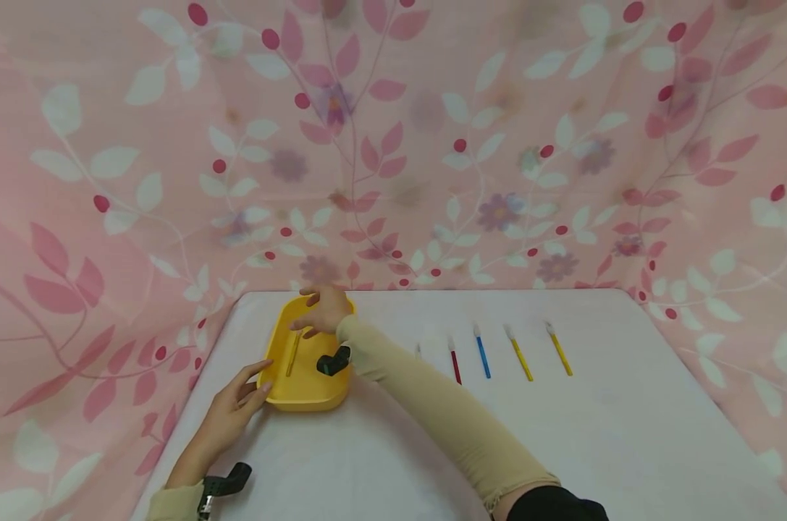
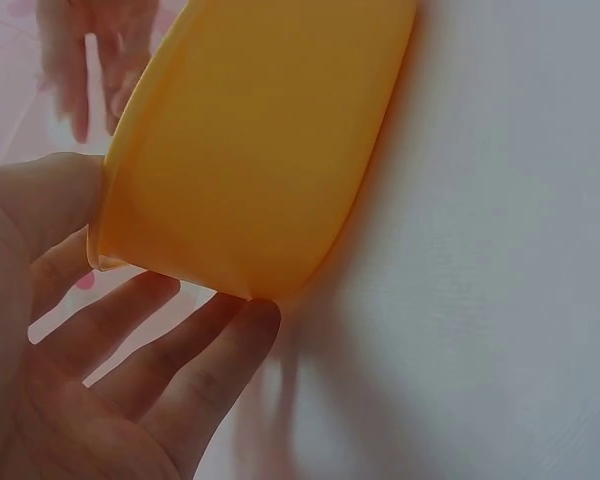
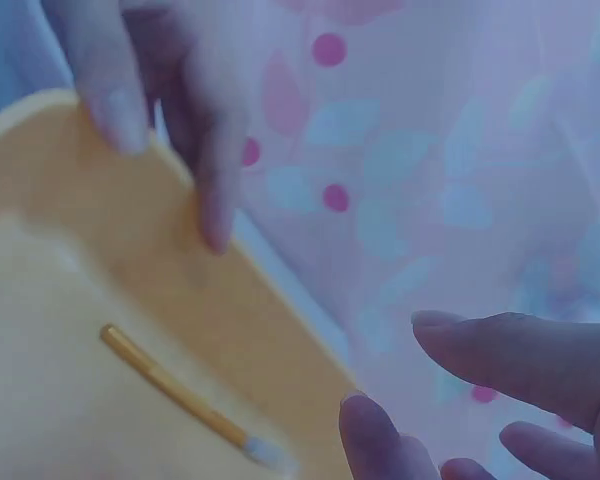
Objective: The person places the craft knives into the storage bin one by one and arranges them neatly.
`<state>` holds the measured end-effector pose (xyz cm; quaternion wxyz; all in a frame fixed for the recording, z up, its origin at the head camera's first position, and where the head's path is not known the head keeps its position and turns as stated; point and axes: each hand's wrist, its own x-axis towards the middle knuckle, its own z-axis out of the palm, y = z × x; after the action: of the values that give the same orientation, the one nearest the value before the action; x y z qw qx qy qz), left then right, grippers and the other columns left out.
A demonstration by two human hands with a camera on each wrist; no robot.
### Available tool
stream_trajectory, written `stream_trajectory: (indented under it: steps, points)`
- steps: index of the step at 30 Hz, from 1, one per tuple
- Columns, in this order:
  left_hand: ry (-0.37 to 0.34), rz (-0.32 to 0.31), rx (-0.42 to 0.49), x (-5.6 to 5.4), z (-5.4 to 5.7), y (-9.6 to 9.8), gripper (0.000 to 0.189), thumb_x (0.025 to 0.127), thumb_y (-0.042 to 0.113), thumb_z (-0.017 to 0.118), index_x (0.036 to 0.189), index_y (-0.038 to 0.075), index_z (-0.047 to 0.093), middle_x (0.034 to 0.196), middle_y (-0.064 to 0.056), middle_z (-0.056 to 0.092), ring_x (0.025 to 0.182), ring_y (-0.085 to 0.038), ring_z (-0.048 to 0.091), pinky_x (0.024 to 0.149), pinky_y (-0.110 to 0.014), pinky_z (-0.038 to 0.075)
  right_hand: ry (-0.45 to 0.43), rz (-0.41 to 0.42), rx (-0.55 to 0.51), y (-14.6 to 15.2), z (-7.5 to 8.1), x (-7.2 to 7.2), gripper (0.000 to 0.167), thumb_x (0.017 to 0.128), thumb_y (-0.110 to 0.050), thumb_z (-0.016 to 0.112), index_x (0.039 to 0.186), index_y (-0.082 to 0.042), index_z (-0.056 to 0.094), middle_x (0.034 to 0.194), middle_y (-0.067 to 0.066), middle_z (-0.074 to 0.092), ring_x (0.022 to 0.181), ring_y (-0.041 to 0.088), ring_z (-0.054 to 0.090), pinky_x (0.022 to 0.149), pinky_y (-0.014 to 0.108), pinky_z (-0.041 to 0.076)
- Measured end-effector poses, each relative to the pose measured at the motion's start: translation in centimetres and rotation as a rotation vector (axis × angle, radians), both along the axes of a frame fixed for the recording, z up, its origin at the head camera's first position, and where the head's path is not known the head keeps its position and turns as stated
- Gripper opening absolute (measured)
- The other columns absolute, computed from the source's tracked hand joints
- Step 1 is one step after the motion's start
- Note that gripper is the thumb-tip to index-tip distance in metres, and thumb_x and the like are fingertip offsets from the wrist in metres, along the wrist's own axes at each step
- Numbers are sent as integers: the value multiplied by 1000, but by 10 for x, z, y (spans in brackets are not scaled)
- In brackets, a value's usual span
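Note:
A yellow tray stands at the left of the table. My left hand grips its near left corner, the thumb at the rim and the fingers along the outer wall in the left wrist view. Inside the tray lies a slim yellow stick with a pale tip, like a small brush or pen. Over the tray's far end is my right hand, its fingers spread and nothing between them. In the right wrist view its thumb and fingertips are apart, beside the tray rim, close to the stick's pale tip.
To the right, a row of similar sticks lies on the white table: a red one, a blue one and two yellow ones. Another pale tip shows beside my right sleeve. Floral pink cloth hangs behind.

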<state>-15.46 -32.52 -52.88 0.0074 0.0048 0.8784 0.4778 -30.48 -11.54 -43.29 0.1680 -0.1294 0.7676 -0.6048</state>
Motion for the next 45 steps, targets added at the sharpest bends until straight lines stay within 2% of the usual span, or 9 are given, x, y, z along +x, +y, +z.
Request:
stream_trajectory:
  steps: [3, 9, 14, 18, 22, 29, 36, 41, 45]
  points:
    - [3, -2, 3, -1, -1, -1, 58, 114, 37, 63, 165, 18, 46, 169, -22, 42, 142, -48, 56, 108, -50, 56, 34, 14, -24, 9, 15, 5, 70, 85, 3, 93, 149, -4, 64, 138, 25, 63, 85, 37, 80, 70, 42, 69]
    - [13, -4, -7, 0, -4, -2, 57, 114, 34, 62, 166, 17, 46, 169, -22, 42, 141, -50, 57, 106, -51, 58, 16, 65, -83, 31, 35, 17, 72, 85, 0, 94, 150, -7, 64, 129, 15, 65, 92, 38, 79, 73, 44, 69]
    - [28, -4, -14, 2, -2, -2, 55, 114, 30, 63, 165, 15, 47, 168, -23, 44, 139, -49, 59, 104, -45, 60, 56, 105, -71, 51, 44, 27, 74, 86, -5, 95, 153, -9, 62, 131, 12, 65, 80, 30, 80, 71, 38, 69]
    - [50, -14, -16, 3, -1, -2, 55, 114, 28, 64, 164, 13, 47, 167, -23, 45, 137, -48, 60, 101, -36, 61, 101, 122, -79, 68, 50, 33, 75, 87, -5, 94, 154, -10, 62, 134, 14, 65, 77, 29, 80, 75, 43, 69]
    - [42, -14, -22, 3, 0, -1, 57, 114, 32, 63, 165, 14, 47, 167, -23, 44, 138, -49, 59, 102, -38, 61, 127, 120, -84, 86, 53, 40, 77, 87, -5, 94, 156, -14, 62, 136, 13, 64, 82, 29, 79, 77, 46, 69]
    - [10, 5, -31, 1, 1, -3, 59, 114, 39, 62, 166, 17, 45, 169, -23, 42, 141, -52, 55, 105, -52, 58, 178, 109, -86, 114, 55, 49, 77, 86, -5, 95, 155, -15, 62, 138, 14, 64, 98, 29, 74, 73, 44, 69]
    - [31, 0, -28, 4, -2, -3, 57, 114, 30, 63, 166, 14, 45, 168, -25, 42, 140, -54, 56, 103, -50, 60, 230, 55, -37, 146, 46, 60, 77, 86, -10, 95, 155, -25, 63, 141, 9, 64, 101, 29, 75, 74, 41, 69]
    - [73, -22, -33, 2, -1, -2, 54, 114, 26, 64, 164, 12, 48, 165, -26, 46, 136, -52, 60, 99, -42, 63, 239, 21, -16, 172, 37, 64, 79, 86, -12, 96, 156, -26, 62, 141, 10, 64, 100, 28, 75, 76, 41, 69]
    - [83, -34, -39, 0, 0, 0, 54, 113, 25, 65, 163, 11, 49, 164, -26, 47, 135, -52, 61, 98, -42, 63, 248, -8, 5, 192, 29, 66, 82, 86, -15, 97, 158, -24, 60, 142, 10, 64, 97, 27, 76, 76, 39, 68]
